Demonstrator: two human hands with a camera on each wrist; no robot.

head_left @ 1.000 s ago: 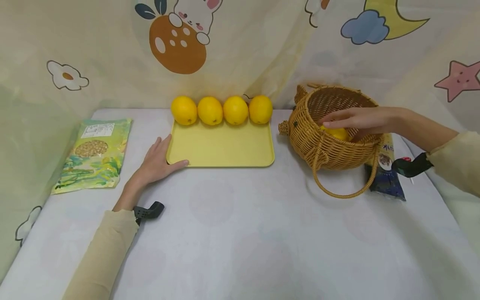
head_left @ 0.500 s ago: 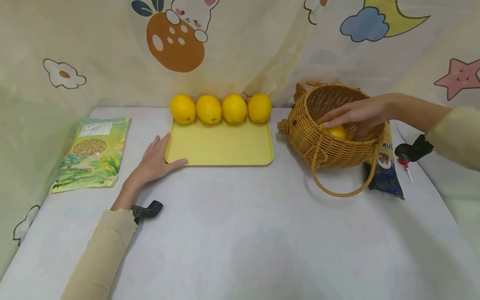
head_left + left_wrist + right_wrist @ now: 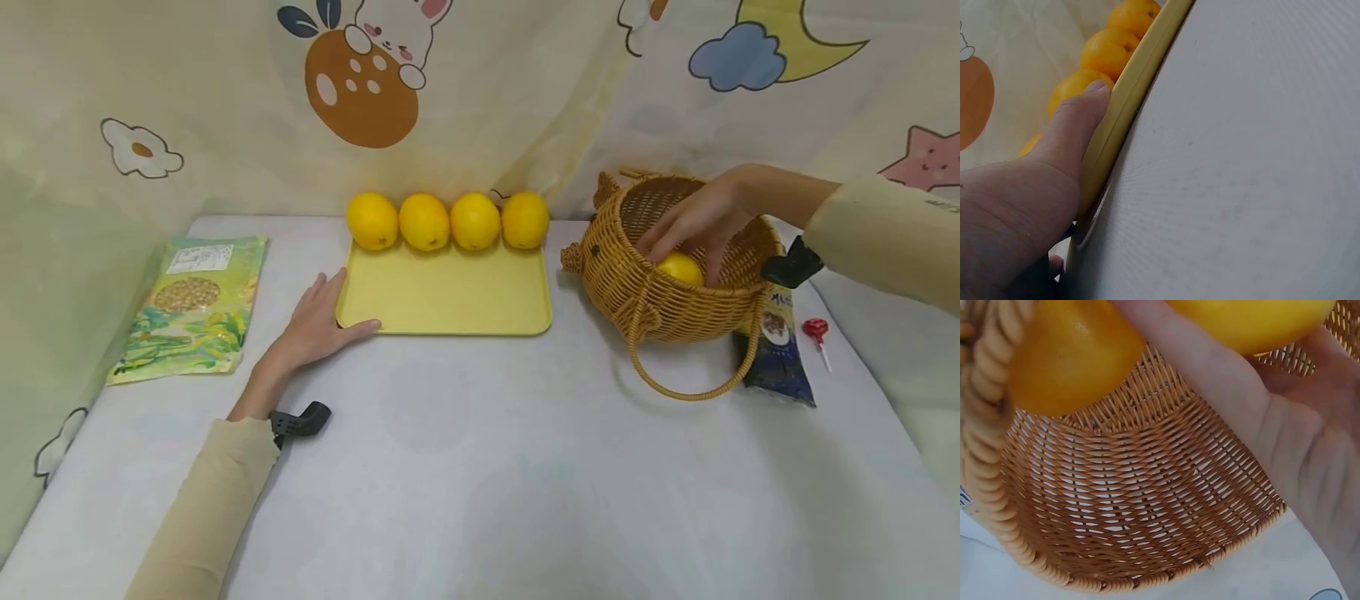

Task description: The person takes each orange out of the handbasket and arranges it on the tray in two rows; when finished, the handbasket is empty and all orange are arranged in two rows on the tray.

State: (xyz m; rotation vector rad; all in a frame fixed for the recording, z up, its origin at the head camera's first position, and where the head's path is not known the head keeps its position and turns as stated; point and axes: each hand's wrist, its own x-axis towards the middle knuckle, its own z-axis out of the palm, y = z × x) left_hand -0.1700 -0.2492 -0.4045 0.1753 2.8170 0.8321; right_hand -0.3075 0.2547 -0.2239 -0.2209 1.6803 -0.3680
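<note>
In the head view my left hand [image 3: 315,323] lies spread at the near left corner of a yellow tray [image 3: 450,292], fingers straight along its left side. Its thumb rests on the tray's front rim [image 3: 1124,106] in the left wrist view. Several oranges [image 3: 424,223] stand in a row along the tray's far edge. My right hand [image 3: 701,218] reaches down into a wicker basket [image 3: 667,308] shaped like an animal. Its fingers and thumb curl round an orange [image 3: 1254,322] inside. Left of the thumb in the right wrist view sits another orange [image 3: 1075,359].
The basket's handle [image 3: 693,395] hangs forward onto the white table. A dark blue snack packet [image 3: 780,358] lies partly behind the basket, with a red lollipop [image 3: 816,328] to its right. A green packet of grains [image 3: 191,308] lies at the left. A printed curtain [image 3: 510,100] hangs behind.
My right hand has tipped downward and reached deeper into the basket, its fingers now closer round the orange. The right forearm has risen, uncovering the lollipop. The left hand stays on the tray.
</note>
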